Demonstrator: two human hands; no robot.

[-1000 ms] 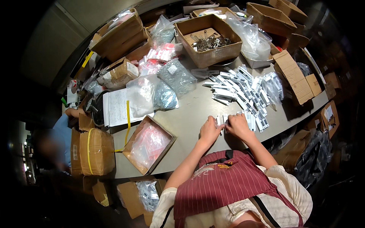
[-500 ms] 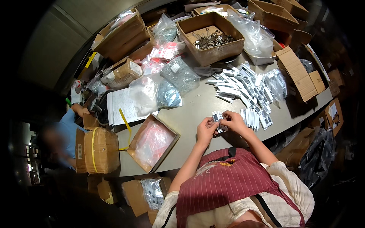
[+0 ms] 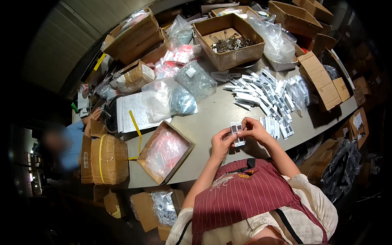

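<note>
Close to the table edge in front of me, I hold a pair of narrow white-and-grey slotted pieces point(image 3: 237, 130) side by side and upright. My left hand point(image 3: 221, 142) pinches them from the left, fingers closed. Opposite it, my right hand point(image 3: 255, 130) is closed on their right side, its thumb near their middle. Just past my right hand stands a neat row of similar pieces point(image 3: 270, 125). A loose heap of them point(image 3: 261, 90) spreads farther back on the grey table point(image 3: 210, 118). My fingers partly hide the held pieces.
An open carton of small metal parts point(image 3: 228, 61) stands behind the heap. Left of my hands is an open box of plastic bags point(image 3: 166, 153), beside a strapped carton point(image 3: 109, 160). Bagged parts point(image 3: 196, 79) and papers point(image 3: 130, 112) lie beyond. A person in blue point(image 3: 72, 143) is at far left.
The held pieces have turned more upright, and two now show clearly side by side. My hands have shifted slightly around them. The person at left has moved an arm.
</note>
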